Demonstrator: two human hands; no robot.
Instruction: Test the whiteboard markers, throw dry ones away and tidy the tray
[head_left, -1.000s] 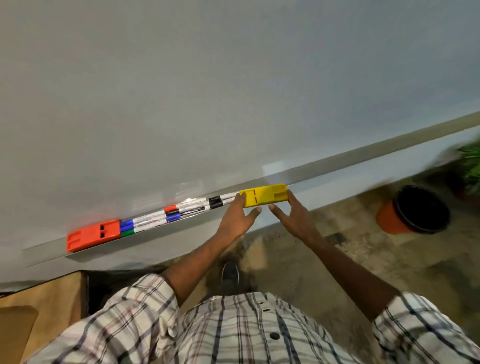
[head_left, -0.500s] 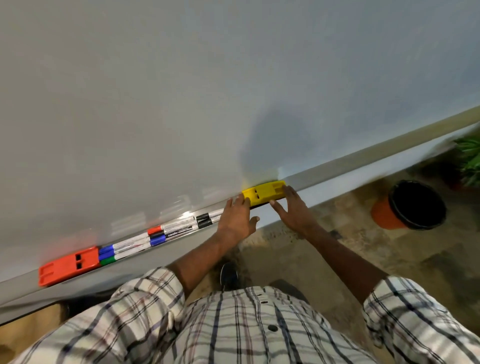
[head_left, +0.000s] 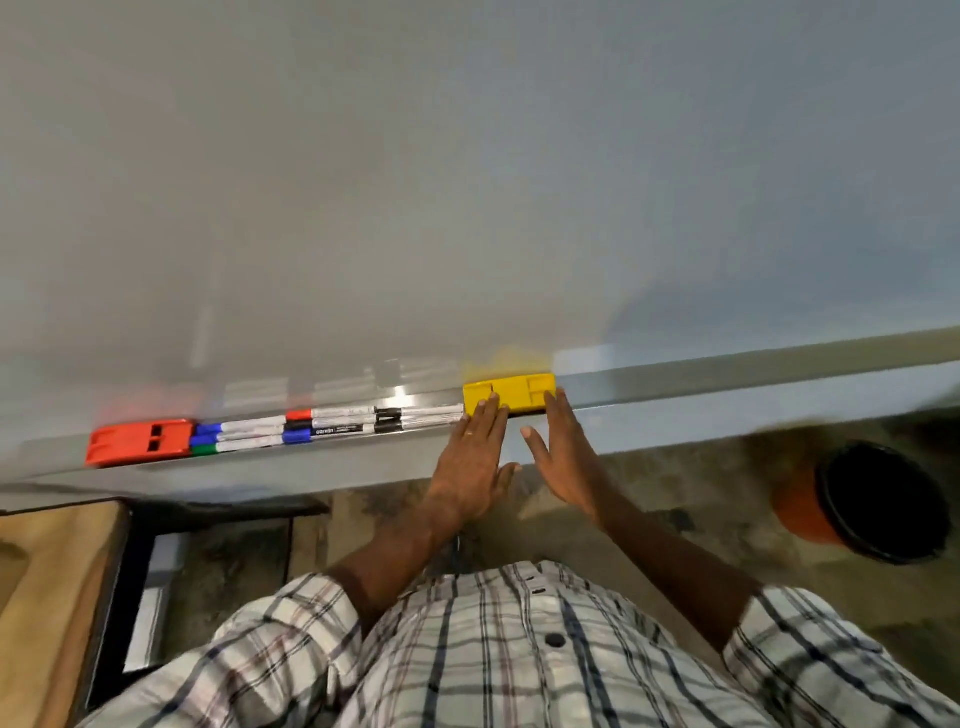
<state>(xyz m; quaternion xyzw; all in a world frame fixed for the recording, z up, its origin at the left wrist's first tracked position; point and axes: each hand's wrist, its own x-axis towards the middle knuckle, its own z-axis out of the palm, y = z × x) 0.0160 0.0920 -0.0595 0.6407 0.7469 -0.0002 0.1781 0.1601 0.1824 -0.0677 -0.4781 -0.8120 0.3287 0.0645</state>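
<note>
The left hand and right hand, fingers straight, are touching the yellow eraser, likely risking shoving the markers beside it off the tray.

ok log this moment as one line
phase: tidying tray | left hand: flat, touching yellow eraser | right hand: flat, at its right end | markers: rowed, red eraser at left
</note>
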